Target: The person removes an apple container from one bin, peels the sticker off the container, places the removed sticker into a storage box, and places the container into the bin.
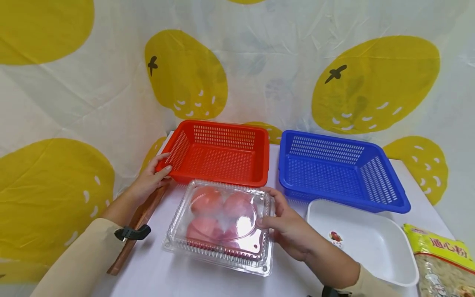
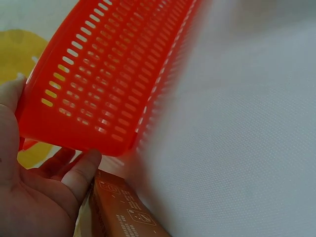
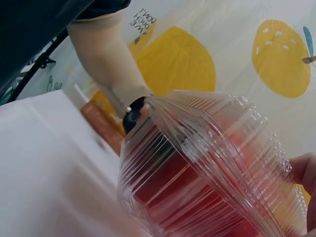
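My left hand (image 1: 150,179) grips the near left corner of a red slotted plastic basket (image 1: 222,163). In the left wrist view the thumb lies at the basket's rim and the other fingers reach under its wall. A clear plastic clamshell box (image 1: 219,260) with several round red fruits (image 1: 239,204) inside is in front of that basket, its lid closed. My right hand (image 1: 293,235) holds the box by its right side, thumb over the lid. Seen from the right wrist, the ribbed box wall (image 3: 197,182) is tilted above the white table.
A blue slotted basket (image 1: 323,173) stands at the back right. Nearer are a white tray (image 1: 371,247) with a small sticker and a yellow-topped bag of pasta (image 1: 441,251). A long brown box (image 1: 130,243) lies under my left forearm, along the table's left edge. Fruit-printed cloth hangs behind.
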Tool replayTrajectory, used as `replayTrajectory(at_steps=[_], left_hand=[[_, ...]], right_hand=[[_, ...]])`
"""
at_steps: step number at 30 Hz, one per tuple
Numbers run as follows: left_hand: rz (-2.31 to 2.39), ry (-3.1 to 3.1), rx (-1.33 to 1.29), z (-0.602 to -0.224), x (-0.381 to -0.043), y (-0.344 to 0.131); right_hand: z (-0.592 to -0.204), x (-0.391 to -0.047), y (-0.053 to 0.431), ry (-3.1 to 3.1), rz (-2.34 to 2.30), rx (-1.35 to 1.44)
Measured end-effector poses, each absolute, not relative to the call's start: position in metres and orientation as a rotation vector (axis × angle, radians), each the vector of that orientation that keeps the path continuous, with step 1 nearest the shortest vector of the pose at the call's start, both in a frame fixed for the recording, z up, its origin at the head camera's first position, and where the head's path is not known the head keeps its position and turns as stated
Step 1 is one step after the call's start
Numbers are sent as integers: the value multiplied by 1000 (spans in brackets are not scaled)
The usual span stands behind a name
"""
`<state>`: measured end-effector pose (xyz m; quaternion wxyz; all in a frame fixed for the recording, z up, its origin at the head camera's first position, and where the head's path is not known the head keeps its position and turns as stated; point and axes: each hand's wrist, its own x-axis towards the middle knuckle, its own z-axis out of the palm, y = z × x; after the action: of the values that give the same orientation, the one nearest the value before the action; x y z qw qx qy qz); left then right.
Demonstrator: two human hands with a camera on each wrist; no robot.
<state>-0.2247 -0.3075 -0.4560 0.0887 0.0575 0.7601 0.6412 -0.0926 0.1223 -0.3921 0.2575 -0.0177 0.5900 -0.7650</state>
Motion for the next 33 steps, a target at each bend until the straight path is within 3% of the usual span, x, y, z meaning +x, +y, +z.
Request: replayTrajectory(at_steps=[12,20,33], left_hand=[[1898,2250,134,-450,-221,-305],[1872,2251,68,-446,-220,-305],[1896,2230,38,-442,-219,-301]], right_hand=[[-328,-125,146,1659,-2029,-19],[-297,-188,145,1673,-2068,9],[-320,-300,106,1717,-2031,163]])
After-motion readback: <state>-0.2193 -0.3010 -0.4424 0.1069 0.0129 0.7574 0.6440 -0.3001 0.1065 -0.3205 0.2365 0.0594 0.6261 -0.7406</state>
